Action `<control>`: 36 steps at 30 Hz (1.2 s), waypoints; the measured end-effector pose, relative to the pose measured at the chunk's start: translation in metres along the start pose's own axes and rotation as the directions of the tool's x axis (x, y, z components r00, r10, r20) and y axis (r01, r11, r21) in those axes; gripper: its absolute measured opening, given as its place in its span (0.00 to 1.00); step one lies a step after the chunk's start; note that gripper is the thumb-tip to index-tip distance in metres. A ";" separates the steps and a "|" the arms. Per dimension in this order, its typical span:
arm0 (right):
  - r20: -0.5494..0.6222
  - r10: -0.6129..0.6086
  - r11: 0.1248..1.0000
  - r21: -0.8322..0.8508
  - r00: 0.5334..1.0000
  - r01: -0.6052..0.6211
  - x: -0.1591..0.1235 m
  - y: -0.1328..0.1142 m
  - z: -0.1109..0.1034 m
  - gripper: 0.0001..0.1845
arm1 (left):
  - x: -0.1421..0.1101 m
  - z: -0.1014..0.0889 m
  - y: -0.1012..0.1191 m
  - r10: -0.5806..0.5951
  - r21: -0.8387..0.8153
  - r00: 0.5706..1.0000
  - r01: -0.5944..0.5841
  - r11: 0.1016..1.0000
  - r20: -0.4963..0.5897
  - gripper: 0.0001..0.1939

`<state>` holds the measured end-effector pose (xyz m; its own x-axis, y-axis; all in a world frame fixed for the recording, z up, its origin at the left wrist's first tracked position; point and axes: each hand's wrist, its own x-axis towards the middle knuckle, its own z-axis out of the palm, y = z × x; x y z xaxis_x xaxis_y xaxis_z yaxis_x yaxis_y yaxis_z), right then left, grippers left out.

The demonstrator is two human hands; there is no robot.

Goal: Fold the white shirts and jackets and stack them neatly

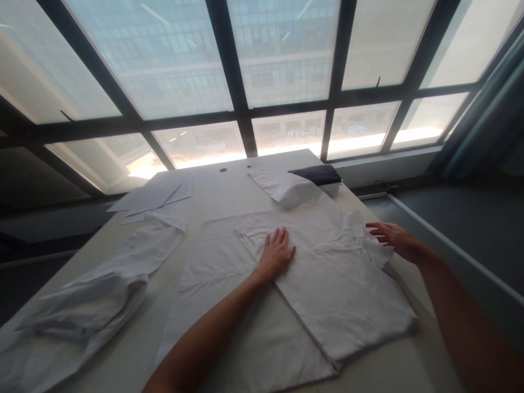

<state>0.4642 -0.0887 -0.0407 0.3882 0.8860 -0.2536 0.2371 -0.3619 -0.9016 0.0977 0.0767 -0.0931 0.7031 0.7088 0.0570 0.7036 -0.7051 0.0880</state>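
Observation:
A white garment [311,295] lies spread on the table in front of me, its right part folded over toward the middle. A gathered, elastic-looking band [347,240] runs across it to a ruffled edge at the right. One sleeve-like piece [295,188] stretches toward the far side. My left hand [277,252] rests flat on the middle of the garment, fingers extended, by the folded-over edge. At the ruffled right edge is my right hand [391,240], its fingers stretched and slightly spread. Whether those fingertips touch the cloth I cannot tell.
A second crumpled white cloth piece [94,300] lies along the left of the white table [216,191]. Sheets of paper [158,196] are at the far left. A dark folder-like item [317,174] tops a white stack at the far right edge. Tall windows [286,54] stand behind.

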 end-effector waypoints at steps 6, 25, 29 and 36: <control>0.355 -0.099 0.966 0.258 0.930 0.004 -0.008 -0.012 0.032 0.30 | 0.000 0.001 -0.001 0.005 0.008 1.000 -0.005 1.000 -0.010 0.33; 0.202 -0.460 0.403 -0.820 0.865 0.406 0.024 0.028 0.108 0.34 | 0.001 0.002 -0.001 0.011 0.014 1.000 -0.011 1.000 -0.012 0.33; 0.153 -0.446 0.325 -0.891 0.882 0.319 0.025 0.029 0.113 0.35 | 0.001 0.003 -0.002 0.007 0.019 1.000 -0.007 1.000 -0.006 0.33; 0.102 -0.450 0.309 -0.914 0.887 0.262 0.022 0.027 0.116 0.36 | 0.001 0.003 -0.001 0.014 0.033 1.000 -0.013 0.999 -0.010 0.33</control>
<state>0.3754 -0.0452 -0.1109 0.1465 0.9785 0.1450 0.9892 -0.1444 -0.0245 0.0974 0.0781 -0.0960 0.7117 0.6991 0.0684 0.6971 -0.7149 0.0543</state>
